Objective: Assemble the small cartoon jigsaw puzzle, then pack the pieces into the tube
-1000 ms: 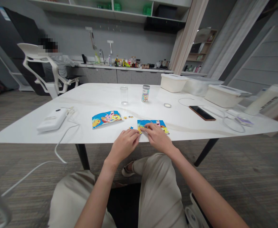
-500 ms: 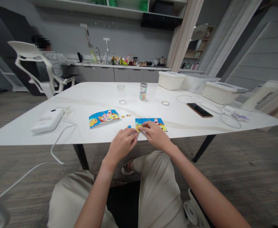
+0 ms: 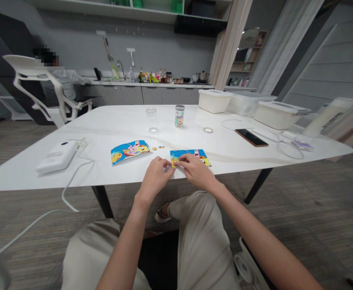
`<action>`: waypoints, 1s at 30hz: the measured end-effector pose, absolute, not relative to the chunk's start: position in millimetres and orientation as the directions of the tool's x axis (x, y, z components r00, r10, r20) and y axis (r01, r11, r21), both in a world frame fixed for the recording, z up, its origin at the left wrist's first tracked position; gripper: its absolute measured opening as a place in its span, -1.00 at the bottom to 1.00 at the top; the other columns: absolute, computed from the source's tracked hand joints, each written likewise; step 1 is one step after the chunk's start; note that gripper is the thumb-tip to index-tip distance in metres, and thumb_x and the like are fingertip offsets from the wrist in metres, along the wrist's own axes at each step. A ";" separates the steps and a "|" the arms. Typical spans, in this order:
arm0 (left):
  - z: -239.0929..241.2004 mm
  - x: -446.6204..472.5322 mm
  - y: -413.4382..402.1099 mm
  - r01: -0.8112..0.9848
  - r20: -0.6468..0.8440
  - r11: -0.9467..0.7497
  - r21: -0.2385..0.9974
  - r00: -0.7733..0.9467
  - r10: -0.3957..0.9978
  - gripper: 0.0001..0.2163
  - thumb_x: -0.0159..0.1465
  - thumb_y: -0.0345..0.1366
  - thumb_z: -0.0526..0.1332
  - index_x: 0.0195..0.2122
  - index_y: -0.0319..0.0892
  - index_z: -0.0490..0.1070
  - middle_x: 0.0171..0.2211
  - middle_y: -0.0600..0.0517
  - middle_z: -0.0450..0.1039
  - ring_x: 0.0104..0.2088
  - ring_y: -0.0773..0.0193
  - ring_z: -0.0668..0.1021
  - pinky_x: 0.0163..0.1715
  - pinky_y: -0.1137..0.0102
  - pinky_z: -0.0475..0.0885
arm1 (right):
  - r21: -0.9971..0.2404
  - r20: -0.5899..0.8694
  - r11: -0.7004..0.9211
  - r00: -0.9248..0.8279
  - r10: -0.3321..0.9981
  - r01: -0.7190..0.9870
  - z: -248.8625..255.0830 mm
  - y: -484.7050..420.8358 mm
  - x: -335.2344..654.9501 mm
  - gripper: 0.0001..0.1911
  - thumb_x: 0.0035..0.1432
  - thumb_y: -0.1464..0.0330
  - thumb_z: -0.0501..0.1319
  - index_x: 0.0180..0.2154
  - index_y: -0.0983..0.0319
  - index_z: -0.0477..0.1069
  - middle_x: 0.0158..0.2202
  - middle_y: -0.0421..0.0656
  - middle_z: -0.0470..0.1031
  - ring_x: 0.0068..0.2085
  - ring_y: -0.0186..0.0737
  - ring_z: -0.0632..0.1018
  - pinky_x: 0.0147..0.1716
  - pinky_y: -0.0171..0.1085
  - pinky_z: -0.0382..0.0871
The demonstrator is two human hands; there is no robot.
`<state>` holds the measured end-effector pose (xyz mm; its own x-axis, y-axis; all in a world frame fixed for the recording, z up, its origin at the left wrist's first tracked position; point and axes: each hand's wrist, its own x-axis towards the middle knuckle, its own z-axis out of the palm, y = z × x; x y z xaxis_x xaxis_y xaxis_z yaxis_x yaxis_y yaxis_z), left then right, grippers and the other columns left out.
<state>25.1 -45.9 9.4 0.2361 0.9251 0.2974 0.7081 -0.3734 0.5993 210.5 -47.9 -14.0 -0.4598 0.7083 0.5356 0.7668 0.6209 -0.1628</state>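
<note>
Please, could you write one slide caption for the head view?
Left hand and right hand at a puzzle, loose pieces and a picture sheet to its left.

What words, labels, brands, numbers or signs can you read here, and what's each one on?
No text reads clearly.
White cylinder at the far right: dark lettering, too blurred to read.
Cartoon-covered jar on the table: print too small to read.
White device at the left: faint marks, unreadable.

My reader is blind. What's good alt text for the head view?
A left hand and right hand are at the near left corner of a cartoon jigsaw on a white table. Loose pieces and a curved picture lie to its left; a clear cylinder and labelled jar stand beyond.
</note>
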 end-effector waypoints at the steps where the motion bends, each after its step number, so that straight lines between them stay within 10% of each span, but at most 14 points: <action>1: 10.5 25.2 -45.2 0.708 0.288 -0.369 0.602 0.238 0.927 -0.89 0.20 -0.31 0.25 -0.29 -0.20 0.53 -0.30 -0.03 0.47 -0.25 0.18 0.53 -0.14 0.29 0.43 | -0.159 0.535 0.621 -0.461 0.708 0.768 -13.9 -48.0 210.6 -0.59 0.21 0.59 0.02 -0.02 0.21 0.49 -0.06 0.01 0.42 -0.03 -0.09 0.44 0.01 -0.06 0.38; 21: -2.9 22.1 -41.3 0.655 0.455 -0.494 0.572 0.247 0.855 -0.93 0.21 -0.31 0.27 -0.31 -0.18 0.48 -0.34 0.03 0.43 -0.36 0.28 0.49 -0.26 0.33 0.45 | -0.177 0.521 0.616 -0.458 0.720 0.767 -11.0 -50.1 209.6 -0.60 0.21 0.58 0.02 -0.03 0.22 0.48 -0.05 0.01 0.43 -0.03 -0.09 0.44 0.02 -0.06 0.37; 30: -6.7 19.6 -49.4 0.712 0.524 -0.628 0.314 0.421 0.740 -0.87 0.32 -0.33 0.18 -0.29 -0.16 0.53 -0.29 -0.02 0.42 -0.23 0.20 0.47 -0.19 0.30 0.42 | -0.188 0.512 0.616 -0.459 0.726 0.765 -10.8 -50.2 210.5 -0.61 0.23 0.57 0.03 -0.02 0.20 0.48 -0.04 0.01 0.43 -0.02 -0.08 0.44 0.03 -0.03 0.36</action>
<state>19.6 -49.4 -6.7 0.4211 0.7401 0.5244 0.7123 -0.6278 0.3140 210.5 -50.2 -10.8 -0.4590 0.7262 0.5118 0.7648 0.6162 -0.1883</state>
